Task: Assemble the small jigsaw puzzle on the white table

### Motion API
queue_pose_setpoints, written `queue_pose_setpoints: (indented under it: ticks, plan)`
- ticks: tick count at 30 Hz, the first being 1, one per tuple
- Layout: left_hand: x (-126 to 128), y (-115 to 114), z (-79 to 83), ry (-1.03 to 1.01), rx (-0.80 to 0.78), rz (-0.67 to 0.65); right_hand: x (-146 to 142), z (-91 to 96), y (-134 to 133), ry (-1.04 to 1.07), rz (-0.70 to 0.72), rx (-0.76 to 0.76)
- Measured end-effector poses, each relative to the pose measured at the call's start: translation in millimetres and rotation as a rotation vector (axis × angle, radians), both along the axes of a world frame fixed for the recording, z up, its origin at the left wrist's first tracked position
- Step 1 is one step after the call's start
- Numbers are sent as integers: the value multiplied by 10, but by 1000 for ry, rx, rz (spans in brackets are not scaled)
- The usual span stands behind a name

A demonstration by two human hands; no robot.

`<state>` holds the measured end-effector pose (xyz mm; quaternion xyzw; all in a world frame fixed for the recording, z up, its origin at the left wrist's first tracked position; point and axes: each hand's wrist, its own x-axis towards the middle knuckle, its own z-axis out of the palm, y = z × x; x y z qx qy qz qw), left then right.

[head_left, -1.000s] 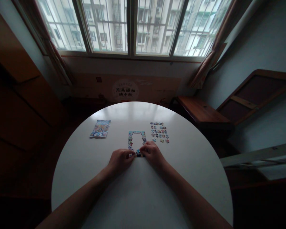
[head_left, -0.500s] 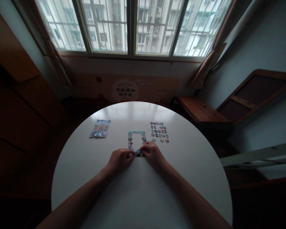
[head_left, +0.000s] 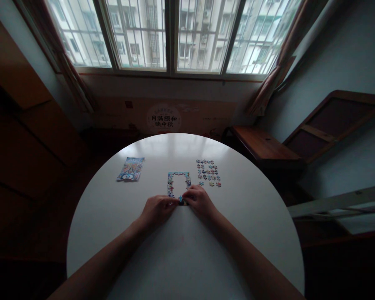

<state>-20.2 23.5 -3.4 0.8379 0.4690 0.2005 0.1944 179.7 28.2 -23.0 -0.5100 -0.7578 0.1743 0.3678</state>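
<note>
A jigsaw puzzle frame (head_left: 169, 183) of joined pieces lies on the white table, its middle showing bare tabletop. At its near edge sits a blue jigsaw piece (head_left: 180, 198), partly hidden between my fingertips. My left hand (head_left: 158, 210) is closed, thumb and forefinger pressed to the frame's lower left edge. From the other side my right hand (head_left: 200, 201) pinches at the blue piece, covering the frame's lower right corner. Loose jigsaw pieces (head_left: 209, 171) lie in rows to the right, beyond my right hand.
A printed picture sheet or packet (head_left: 131, 168) lies on the left of the round white table (head_left: 162, 258). Past the table's far right edge stands a wooden bench (head_left: 265, 143). A barred window (head_left: 171, 37) is straight ahead.
My left fingertips have shifted slightly right, closer to the blue piece. The right hand stays almost where it was.
</note>
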Motion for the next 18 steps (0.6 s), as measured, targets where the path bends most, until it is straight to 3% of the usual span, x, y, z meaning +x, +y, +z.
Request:
queue_pose_setpoints:
  ticks: [18]
  plan:
    - [5, -12, 52, -1, -28, -5, -3, 60, -17, -36, 6, -19]
